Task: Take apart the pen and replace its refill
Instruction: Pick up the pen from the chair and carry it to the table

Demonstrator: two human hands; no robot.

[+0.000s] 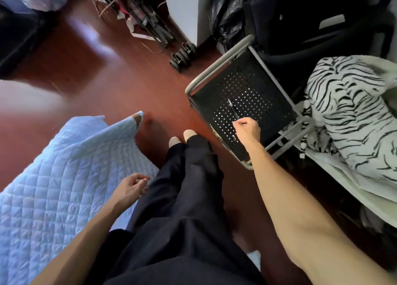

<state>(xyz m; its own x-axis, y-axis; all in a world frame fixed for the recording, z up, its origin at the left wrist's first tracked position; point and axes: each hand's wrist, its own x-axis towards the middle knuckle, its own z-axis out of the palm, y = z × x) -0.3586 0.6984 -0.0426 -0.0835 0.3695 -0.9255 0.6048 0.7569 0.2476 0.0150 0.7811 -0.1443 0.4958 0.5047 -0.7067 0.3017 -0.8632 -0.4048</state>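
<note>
From left to right we see our left hand [132,187] loosely curled and empty beside the pale quilt [53,183], dark trousers [189,198] at centre, and our right hand [247,131] pinching the near end of the black pen [233,109], which lies on the perforated black chair seat [253,87].

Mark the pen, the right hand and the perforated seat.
pen [233,110], head view, middle of the dark barrel.
right hand [247,131], head view, back of the closed hand at the pen's near end.
perforated seat [257,91], head view, bare black panel right of the pen.
</note>
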